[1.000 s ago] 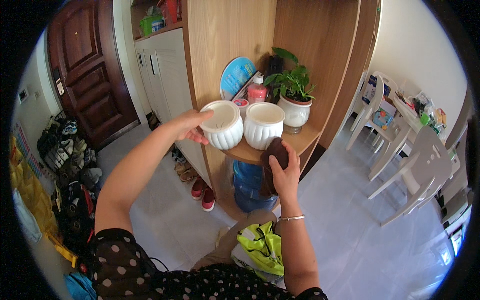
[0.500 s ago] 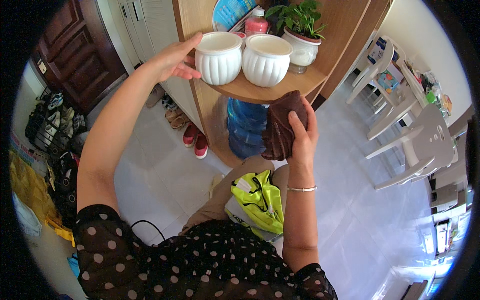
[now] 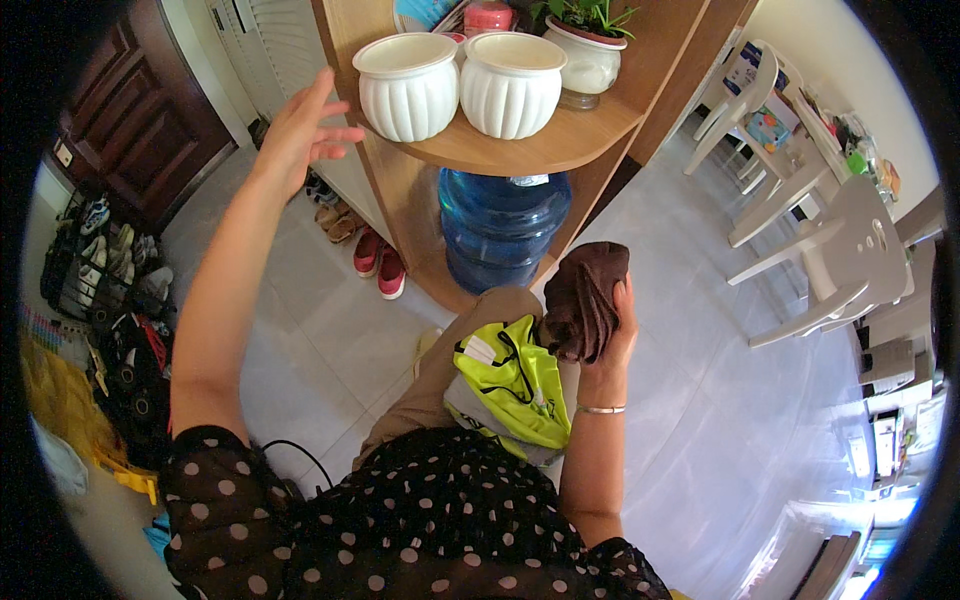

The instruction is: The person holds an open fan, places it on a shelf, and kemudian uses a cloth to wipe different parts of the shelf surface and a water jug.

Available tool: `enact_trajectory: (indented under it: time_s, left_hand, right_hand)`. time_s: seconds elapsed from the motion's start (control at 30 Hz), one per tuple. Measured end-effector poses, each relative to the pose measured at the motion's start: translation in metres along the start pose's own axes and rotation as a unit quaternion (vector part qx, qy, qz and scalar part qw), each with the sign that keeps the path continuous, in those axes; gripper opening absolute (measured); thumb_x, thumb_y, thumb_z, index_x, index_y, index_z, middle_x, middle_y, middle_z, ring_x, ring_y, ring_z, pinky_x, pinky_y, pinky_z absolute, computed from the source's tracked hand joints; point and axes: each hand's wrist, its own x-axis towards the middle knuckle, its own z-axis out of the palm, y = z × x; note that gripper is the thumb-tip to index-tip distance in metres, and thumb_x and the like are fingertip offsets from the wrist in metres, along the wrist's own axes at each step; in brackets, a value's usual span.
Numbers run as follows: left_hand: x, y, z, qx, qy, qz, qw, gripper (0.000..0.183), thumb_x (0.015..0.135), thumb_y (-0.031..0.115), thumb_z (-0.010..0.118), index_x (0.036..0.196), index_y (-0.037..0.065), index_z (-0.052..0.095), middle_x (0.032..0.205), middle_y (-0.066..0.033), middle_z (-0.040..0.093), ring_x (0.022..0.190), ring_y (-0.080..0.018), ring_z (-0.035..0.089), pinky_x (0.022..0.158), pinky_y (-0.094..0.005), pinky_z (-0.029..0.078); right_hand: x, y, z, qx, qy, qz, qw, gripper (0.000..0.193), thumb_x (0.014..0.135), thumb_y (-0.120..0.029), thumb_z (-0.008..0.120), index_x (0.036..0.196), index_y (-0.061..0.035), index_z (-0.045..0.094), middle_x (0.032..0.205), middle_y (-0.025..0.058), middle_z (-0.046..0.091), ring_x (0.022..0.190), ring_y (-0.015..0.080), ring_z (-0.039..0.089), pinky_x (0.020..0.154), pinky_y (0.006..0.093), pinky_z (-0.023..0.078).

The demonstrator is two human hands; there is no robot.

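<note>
Brown cloth (image 3: 583, 305) is grasped in the right hand (image 3: 615, 345), near the lap (image 3: 405, 410). Left hand (image 3: 295, 135) unclasped, spread, beside two white pots (image 3: 408, 90) on a curved wooden shelf (image 3: 520, 155). Blue water jug (image 3: 505, 225) stands beneath; its white patch (image 3: 530, 180) is too small to read. Floor (image 3: 690, 430): pale, glossy tile.

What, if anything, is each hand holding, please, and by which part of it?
The right hand holds a bunched brown cloth by its right side. The left hand holds nothing, its fingers spread beside the left white pot.
</note>
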Motion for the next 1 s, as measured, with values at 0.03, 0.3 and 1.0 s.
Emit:
enact_trajectory:
  time_s: [0.03, 0.3, 1.0]
  left_hand:
    - [-0.008, -0.006, 0.002, -0.014, 0.019, 0.008, 1.0, 0.085, 0.092, 0.065, 0.053, 0.142, -0.001, 0.036, 0.132, -0.021, 0.054, 0.088, -0.0202, 0.069, 0.058, -0.0253, 0.052]
    - [-0.086, -0.1, 0.062, 0.086, -0.236, -0.018, 0.968, 0.047, 0.095, 0.039, 0.062, 0.127, 0.005, 0.055, 0.109, -0.0083, 0.066, 0.082, -0.0136, 0.066, 0.064, -0.0274, 0.054]
    - [-0.238, -0.099, -0.014, 0.254, -0.655, 0.147, 0.696, 0.029, 0.09, 0.032, 0.064, 0.092, 0.003, 0.063, 0.078, -0.0141, 0.065, 0.071, -0.0304, 0.063, 0.066, -0.0435, 0.048]
  right_hand:
    - [-0.003, 0.0, -0.005, 0.004, -0.006, -0.007, 1.0, 0.058, 0.094, -0.022, 0.053, 0.144, 0.0005, 0.036, 0.13, 0.0216, 0.055, 0.117, 0.0364, 0.059, 0.1, 0.0493, 0.05]
    - [-0.03, 0.018, -0.016, 0.046, 0.039, 0.027, 0.998, 0.051, 0.097, -0.029, 0.053, 0.14, -0.0043, 0.042, 0.13, 0.0159, 0.056, 0.119, 0.0309, 0.057, 0.1, 0.0441, 0.049]
    - [-0.092, 0.009, -0.006, 0.154, 0.091, 0.041, 0.983, 0.044, 0.099, -0.031, 0.05, 0.131, -0.0008, 0.055, 0.127, 0.0154, 0.063, 0.114, 0.0312, 0.061, 0.1, 0.0433, 0.05]
